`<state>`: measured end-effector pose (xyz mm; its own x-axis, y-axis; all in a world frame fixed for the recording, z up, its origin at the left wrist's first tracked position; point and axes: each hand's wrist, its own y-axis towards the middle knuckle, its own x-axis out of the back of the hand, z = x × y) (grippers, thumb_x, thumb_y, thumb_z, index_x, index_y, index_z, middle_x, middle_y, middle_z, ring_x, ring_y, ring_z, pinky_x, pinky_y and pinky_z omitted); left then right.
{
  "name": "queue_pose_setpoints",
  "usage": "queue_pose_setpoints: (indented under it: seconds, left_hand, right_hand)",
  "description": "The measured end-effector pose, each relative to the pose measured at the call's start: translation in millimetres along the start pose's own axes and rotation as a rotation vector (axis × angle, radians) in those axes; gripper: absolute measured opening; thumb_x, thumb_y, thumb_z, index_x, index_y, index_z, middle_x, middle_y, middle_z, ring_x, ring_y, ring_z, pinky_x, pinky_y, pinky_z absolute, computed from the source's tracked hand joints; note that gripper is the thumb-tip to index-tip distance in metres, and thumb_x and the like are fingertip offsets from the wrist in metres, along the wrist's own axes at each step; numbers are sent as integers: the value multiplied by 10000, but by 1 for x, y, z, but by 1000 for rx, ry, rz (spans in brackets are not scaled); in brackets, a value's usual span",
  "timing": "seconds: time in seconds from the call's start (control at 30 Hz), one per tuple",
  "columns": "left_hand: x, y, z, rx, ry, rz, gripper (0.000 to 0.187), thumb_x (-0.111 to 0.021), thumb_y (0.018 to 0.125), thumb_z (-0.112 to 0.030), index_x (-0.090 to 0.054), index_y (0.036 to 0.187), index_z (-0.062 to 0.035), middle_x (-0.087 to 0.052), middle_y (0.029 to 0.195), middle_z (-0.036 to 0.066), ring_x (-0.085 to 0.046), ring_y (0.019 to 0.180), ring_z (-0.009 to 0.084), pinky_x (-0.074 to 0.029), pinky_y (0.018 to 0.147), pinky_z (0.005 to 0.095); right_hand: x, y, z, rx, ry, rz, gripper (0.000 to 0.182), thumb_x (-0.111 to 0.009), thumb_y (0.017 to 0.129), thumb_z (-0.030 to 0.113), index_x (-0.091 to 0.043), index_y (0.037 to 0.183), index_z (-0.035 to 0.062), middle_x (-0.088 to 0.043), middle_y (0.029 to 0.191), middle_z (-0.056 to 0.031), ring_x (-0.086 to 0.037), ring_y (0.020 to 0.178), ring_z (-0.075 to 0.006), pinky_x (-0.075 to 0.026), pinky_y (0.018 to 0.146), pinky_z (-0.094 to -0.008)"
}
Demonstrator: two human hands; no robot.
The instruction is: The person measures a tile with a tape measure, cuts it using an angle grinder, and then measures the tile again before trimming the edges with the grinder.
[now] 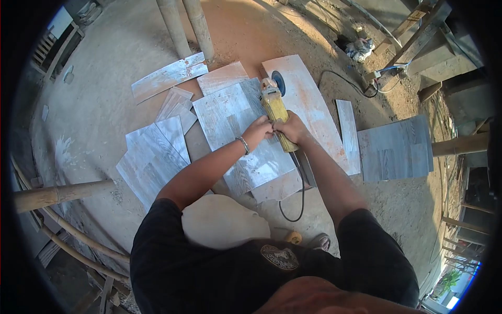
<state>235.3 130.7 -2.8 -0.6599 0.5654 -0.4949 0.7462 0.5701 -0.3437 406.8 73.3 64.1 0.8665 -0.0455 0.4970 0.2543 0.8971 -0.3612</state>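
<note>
Both hands on the grinder, over loose tile.
Right hand (292, 127) wrapped the yellow angle grinder (275, 111), left hand (258, 129) fingers pinching its body; the unclamped tile (235, 131) could have shifted, the disc (278, 82) kicking, I judged.

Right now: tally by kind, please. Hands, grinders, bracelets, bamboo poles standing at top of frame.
Hands: 2, left hand and right hand, both on the grinder
Angle grinder: 1, yellow, on the tile
Bracelet: 1, left wrist
Bamboo poles: 2
Total: 6
</note>
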Motion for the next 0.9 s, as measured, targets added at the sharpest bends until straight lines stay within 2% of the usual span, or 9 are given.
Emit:
queue_pose_setpoints:
  seconds: [0.07,0.13,0.2,0.23,0.27,0.37,0.47,0.63,0.9]
  left_hand:
    - [14,9,-11,-25,69,50,334,-569,982,-166,-551,1288,-32,-663,1167,91,-641,1082,185,-494,998,358]
    - [30,15,-21,-33,142,107,341,-569,992,-173,-557,1296,-18,-664,1190,104,-639,1114,201,-487,1019,366]
    - [40,19,-32,-4,-57,15,328,-580,1021,-209,-576,1265,10,-663,1219,123,-639,1144,227,-495,1014,385]
    - [41,22,-34,2,-75,-48,269,-612,1023,-220,-620,1176,2,-675,1186,118,-652,1111,236,-503,997,383]
    - [41,27,-35,29,-28,-12,269,-612,1023,-220,-620,1176,2,-675,1186,118,-652,1111,236,-503,997,383]
    - [43,32,-29,4,-91,-97,135,-673,990,-176,-656,1004,-42,-705,1076,115,-675,1048,224,-523,952,370]
    - [48,35,-31,36,-111,-117,179,-712,966,-170,-660,1034,-13,-704,1098,134,-674,1047,234,-518,956,383]
    - [43,34,-40,117,-11,-187,207,-747,941,-192,-663,1003,-14,-724,1039,133,-706,964,229,-556,884,373]
    - [37,30,-42,138,70,-193,272,-727,948,-223,-662,1089,0,-728,1045,124,-715,948,219,-564,849,344]
  right_hand:
    - [-8,19,-10,-4,-90,7,733,-820,675,432,-617,1164,-75,-712,1081,-263,-702,1027,-366,-536,900,-410]
    - [-11,23,-8,-19,-75,9,778,-813,659,455,-603,1190,-74,-694,1114,-286,-688,1046,-383,-532,912,-419]
    - [-14,18,-1,0,-131,22,793,-803,664,455,-588,1204,-83,-684,1122,-302,-682,1059,-403,-531,922,-427]
    - [-22,27,-10,17,-183,-1,785,-804,682,447,-578,1242,-54,-697,1114,-290,-682,1053,-408,-523,936,-442]
    - [-24,28,-9,0,-139,-47,785,-804,682,447,-578,1242,-54,-697,1114,-290,-682,1053,-408,-523,936,-442]
    - [-23,24,-1,-36,-153,14,795,-784,686,443,-573,1248,-78,-691,1095,-330,-683,1056,-438,-538,928,-465]
    - [-19,21,4,-34,-127,21,790,-778,682,432,-581,1248,-84,-703,1056,-320,-698,1015,-426,-553,896,-460]
    - [-24,18,0,-65,-98,30,765,-771,684,424,-598,1227,-87,-710,1041,-308,-708,1001,-404,-558,884,-454]
    - [-19,9,7,-99,-69,51,722,-761,695,392,-601,1199,-101,-709,1025,-312,-711,987,-403,-565,867,-452]
